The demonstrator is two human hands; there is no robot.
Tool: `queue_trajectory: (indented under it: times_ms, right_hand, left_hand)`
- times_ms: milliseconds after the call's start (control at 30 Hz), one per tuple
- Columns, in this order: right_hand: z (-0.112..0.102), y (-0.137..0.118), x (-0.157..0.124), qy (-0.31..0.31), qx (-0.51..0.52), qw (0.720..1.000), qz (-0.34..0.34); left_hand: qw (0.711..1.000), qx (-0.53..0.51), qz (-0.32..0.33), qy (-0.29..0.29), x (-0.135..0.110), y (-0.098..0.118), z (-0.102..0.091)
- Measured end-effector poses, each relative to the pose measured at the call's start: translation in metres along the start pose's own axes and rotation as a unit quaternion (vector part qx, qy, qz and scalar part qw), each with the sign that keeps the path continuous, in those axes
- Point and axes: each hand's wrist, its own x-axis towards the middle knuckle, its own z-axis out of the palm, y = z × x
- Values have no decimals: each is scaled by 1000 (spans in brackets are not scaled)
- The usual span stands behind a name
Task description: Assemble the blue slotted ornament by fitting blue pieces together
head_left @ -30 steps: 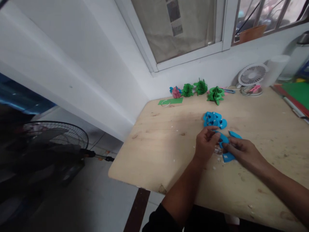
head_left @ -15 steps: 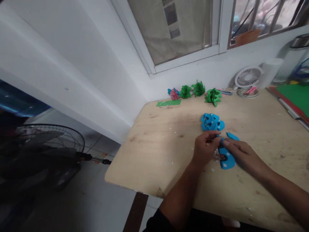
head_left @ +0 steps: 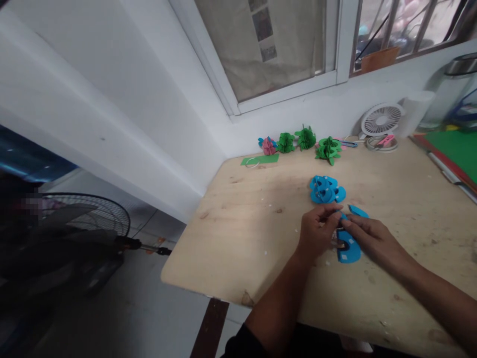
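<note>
My left hand (head_left: 316,231) and my right hand (head_left: 367,236) meet over the wooden table (head_left: 253,238), fingertips pinched together on a blue paper cutout (head_left: 346,248) with small white patches that lies flat on the wood. A finished-looking cluster of blue paper pieces (head_left: 326,189) sits just beyond my hands. Another loose blue piece (head_left: 358,211) lies right behind my right hand. Small white paper scraps are scattered around the spot where I hold the cutout.
Green paper balls (head_left: 306,137) and a pink and blue one (head_left: 267,144) line the wall, beside a green strip (head_left: 260,159). A small white fan (head_left: 382,119), tape roll (head_left: 382,142) and green sheet (head_left: 456,151) stand at the right. A floor fan (head_left: 82,223) is left of the table.
The blue cutout has gone from lifted between my fingers to lying flat on the table. Both hands stay pinched at its upper end; the view shifted slightly.
</note>
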Motion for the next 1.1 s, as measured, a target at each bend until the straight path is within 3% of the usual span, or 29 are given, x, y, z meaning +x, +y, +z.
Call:
queue_trajectory:
  times_ms: [133,233,333,400,500,633,867,1100]
  right_hand:
    - [1,1,0,12,2,1000,-4]
    - [2,7,0,18,38,999,10]
    - [1,13,-1,47,29,998,14]
    - [1,16,-1,65,-5,998,2]
    - [0,16,-2,84,-59,995,-19]
    - [0,15,-3,93,-115,988,-40]
    - [3,17,-5,101,-195,974,-60]
    - [3,16,-6,104,-232,966,-53]
  left_hand:
    - [999,30,20,-2,-3,2,2]
    - [988,100,108,48,-6,4,3]
    - [934,217,256,123,-8,5,1]
    - [893,283,327,124,-8,6,1]
    - [852,349,376,102,-7,5,1]
    - [834,380,389,93,-4,2,2]
    - [880,343,320,65,-3,1,-2]
    - [870,366,327,51,-3,2,-4]
